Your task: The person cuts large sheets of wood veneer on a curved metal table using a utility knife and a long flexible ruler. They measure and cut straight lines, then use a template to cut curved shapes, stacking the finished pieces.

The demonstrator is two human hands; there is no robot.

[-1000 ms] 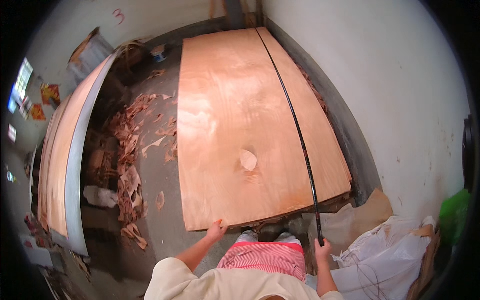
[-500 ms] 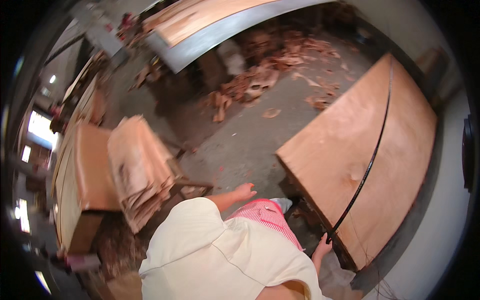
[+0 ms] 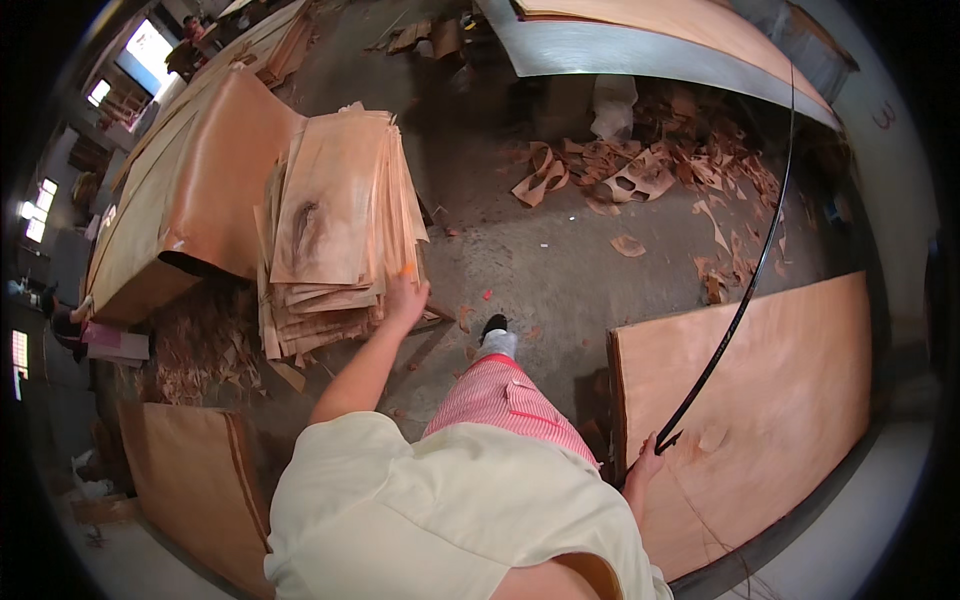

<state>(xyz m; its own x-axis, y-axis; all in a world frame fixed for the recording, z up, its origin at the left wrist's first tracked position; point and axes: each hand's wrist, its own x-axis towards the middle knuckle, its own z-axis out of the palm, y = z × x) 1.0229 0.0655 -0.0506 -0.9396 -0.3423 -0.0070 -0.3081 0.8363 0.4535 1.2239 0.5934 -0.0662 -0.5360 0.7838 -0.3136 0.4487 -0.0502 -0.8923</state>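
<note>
My right hand is closed round the lower end of a long, thin black rod. The rod reaches up and away over a large, low stack of wood sheets at the right. My left hand is beside the right edge of a pile of thin brown wood veneer sheets. Its fingers are partly extended, with a small orange patch at the tips. Whether they touch the sheets I cannot tell.
A curved, glossy brown sheet lies over more stacked sheets at the left. Another sheet stack stands at lower left. Veneer scraps litter the floor under a metal-edged table. A white wall borders the right.
My view has turned leftward and I have stepped nearer the veneer pile. My left hand has moved forward to the pile's edge. The right hand still grips the black rod.
</note>
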